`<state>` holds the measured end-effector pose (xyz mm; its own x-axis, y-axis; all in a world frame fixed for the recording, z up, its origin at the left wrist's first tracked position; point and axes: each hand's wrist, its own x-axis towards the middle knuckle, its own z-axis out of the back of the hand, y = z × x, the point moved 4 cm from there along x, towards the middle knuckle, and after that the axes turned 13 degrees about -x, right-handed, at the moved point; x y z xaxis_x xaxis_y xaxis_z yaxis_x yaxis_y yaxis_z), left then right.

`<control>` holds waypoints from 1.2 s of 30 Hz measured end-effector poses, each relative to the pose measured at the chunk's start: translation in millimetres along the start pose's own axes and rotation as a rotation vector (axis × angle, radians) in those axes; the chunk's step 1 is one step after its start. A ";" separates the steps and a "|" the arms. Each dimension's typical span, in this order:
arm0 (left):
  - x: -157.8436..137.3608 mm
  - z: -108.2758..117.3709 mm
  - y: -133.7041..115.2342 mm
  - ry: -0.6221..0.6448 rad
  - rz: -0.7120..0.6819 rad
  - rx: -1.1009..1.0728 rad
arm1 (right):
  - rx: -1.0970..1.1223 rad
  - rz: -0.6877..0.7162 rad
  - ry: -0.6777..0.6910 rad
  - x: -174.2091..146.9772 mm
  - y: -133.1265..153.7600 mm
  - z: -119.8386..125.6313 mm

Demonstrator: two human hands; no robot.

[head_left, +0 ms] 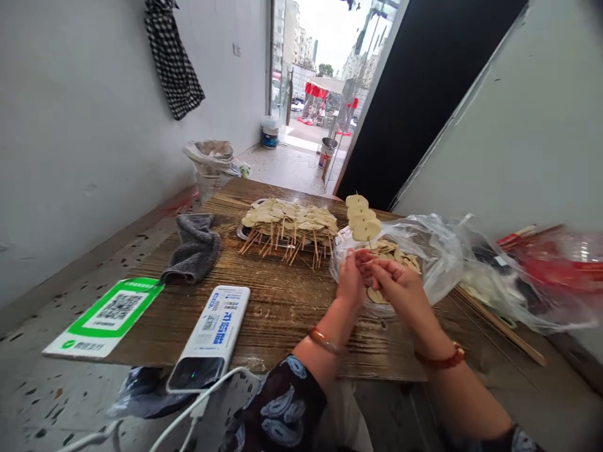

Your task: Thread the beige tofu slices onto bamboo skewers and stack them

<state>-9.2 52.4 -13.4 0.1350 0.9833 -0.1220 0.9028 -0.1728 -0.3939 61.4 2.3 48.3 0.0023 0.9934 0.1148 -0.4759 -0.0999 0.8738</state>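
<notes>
A wooden skewer of thin, pale round slices (362, 220) stands upright above my hands. My left hand (352, 276) is closed around its lower end. My right hand (398, 285) meets the left one there, its fingers pinched on the same stick; whether a slice is between them is hidden. Under and behind my hands lies a clear plastic bag (431, 238) with loose slices (396, 254) inside. One slice (375, 295) shows just below my right fingers. Left of my hands, a metal tray (242, 233) bears a pile of filled skewers (292, 220), sticks pointing toward me.
On the wooden table (282, 314) lie a grey cloth (193, 248), a green QR-code card (110, 314) and a white power bank (211, 336) with a cable. Bare bamboo sticks (502, 323) and red plastic bags (565, 263) are at right. A lined bin (211, 163) stands beyond the table.
</notes>
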 end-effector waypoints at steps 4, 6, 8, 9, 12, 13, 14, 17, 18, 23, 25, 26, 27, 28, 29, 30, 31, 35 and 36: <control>-4.2 -10.3 -10.1 0.079 0.039 -0.114 | -0.098 -0.003 -0.089 -23.7 -20.1 4.2; -6.3 -13.6 -11.8 0.107 0.032 -0.093 | -0.140 0.006 -0.121 -29.3 -29.4 3.6; -7.8 -15.2 -11.4 0.126 0.017 -0.049 | -0.170 0.019 -0.135 -32.4 -37.2 1.4; -8.2 -15.4 -10.7 0.131 0.012 -0.026 | -0.186 0.026 -0.140 -33.3 -40.3 0.0; -8.3 -14.3 -9.4 0.112 -0.016 0.017 | -0.235 0.052 -0.154 -34.8 -45.6 -3.8; -8.1 -13.8 -9.4 0.098 -0.029 0.030 | -0.245 0.059 -0.158 -35.0 -46.4 -4.8; -7.9 -13.4 -9.4 0.085 -0.038 0.044 | -0.252 0.062 -0.160 -35.2 -46.9 -5.6; -7.4 -12.8 -8.8 0.061 -0.055 0.093 | -0.256 0.061 -0.154 -35.7 -47.9 -6.9; -7.2 -12.6 -8.5 0.057 -0.063 0.110 | -0.255 0.058 -0.154 -35.9 -48.1 -6.9; -7.5 -11.0 -6.5 0.040 -0.074 0.165 | -0.261 0.047 -0.149 -35.6 -47.3 -5.9; -8.1 -10.7 -6.4 0.045 -0.056 0.156 | -0.270 0.057 -0.154 -33.1 -44.7 -3.6; -8.2 -10.5 -6.3 0.049 -0.045 0.141 | -0.271 0.063 -0.157 -31.0 -42.9 -1.8; -8.1 -9.9 -6.1 0.049 -0.031 0.116 | -0.265 0.070 -0.157 -28.2 -40.5 0.3; -7.9 -8.8 -5.3 0.044 -0.012 0.085 | -0.253 0.078 -0.152 -24.5 -37.7 2.6; -7.5 -7.2 -3.8 0.032 0.009 0.050 | -0.237 0.084 -0.141 -20.1 -34.3 4.7; -7.0 -5.1 -1.7 0.014 0.030 0.020 | -0.218 0.090 -0.125 -14.8 -30.1 6.6; -6.5 -2.9 1.1 -0.001 0.050 0.001 | -0.199 0.096 -0.108 -8.8 -25.1 7.9; -4.5 0.9 15.0 0.069 0.090 0.039 | -0.157 0.094 -0.054 21.0 0.8 2.1; -3.9 1.3 18.2 0.090 0.100 0.048 | -0.153 0.096 -0.042 29.5 7.7 -3.2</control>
<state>6.1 45.3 -21.2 0.2610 0.9619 -0.0812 0.8630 -0.2702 -0.4269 55.1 31.1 56.9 -0.0142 0.9762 0.2163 -0.6036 -0.1808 0.7765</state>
